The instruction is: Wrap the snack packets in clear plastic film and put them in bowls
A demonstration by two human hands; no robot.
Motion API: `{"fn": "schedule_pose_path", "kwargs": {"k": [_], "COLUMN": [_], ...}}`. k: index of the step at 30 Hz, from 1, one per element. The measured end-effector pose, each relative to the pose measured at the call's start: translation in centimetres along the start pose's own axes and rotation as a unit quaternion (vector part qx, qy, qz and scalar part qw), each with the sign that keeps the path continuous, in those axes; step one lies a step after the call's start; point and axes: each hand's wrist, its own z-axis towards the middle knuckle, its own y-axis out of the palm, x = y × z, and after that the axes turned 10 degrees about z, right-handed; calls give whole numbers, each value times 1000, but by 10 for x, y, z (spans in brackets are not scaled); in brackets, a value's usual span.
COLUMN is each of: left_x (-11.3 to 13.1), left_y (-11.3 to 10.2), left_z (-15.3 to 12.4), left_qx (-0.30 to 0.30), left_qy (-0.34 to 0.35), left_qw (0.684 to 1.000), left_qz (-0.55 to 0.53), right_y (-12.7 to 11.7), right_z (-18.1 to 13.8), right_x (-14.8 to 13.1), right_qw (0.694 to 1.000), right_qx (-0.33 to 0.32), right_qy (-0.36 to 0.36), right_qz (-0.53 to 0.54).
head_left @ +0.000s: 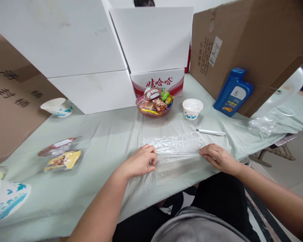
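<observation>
A crinkled, clear plastic bag [175, 144] lies flat on the table in front of me, with a fold across its near part. My left hand [142, 159] is closed at its left end, fingers curled on the film. At the right end, my right hand [218, 158] pinches the edge between thumb and fingers. Just beyond the right hand rests a white pen [210, 132] with a dark tip. Behind the film stands a reddish bowl [155, 114] heaped with wrapped snacks [158, 103]. A paper cup [192, 109] with blue leaf print is to the bowl's right.
Two wrapped snacks [63, 160] lie at left, between one paper cup [58, 107] and another [8, 200]. White boxes [151, 38] wall off the back. A blue bottle [233, 92] stands by a large cardboard box [242, 43]. Crumpled plastic [262, 124] sits at right.
</observation>
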Motion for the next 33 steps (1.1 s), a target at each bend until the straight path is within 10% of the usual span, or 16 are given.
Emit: {"fn": "schedule_pose_path", "kwargs": {"k": [11, 19, 33], "left_x": [-26, -43, -40], "left_y": [-11, 0, 22], "left_z": [-15, -4, 28], "left_qx": [2, 120, 213], "left_qy": [-33, -147, -267], "left_qw": [995, 957, 939], "left_qz": [-89, -220, 35], "right_y": [-3, -4, 23], "right_z": [-1, 22, 61], "right_x": [1, 12, 23], "right_qw": [999, 978, 915], "right_qx": [-28, 70, -7], "right_qy": [23, 197, 322], "right_qz": [13, 14, -242]}}
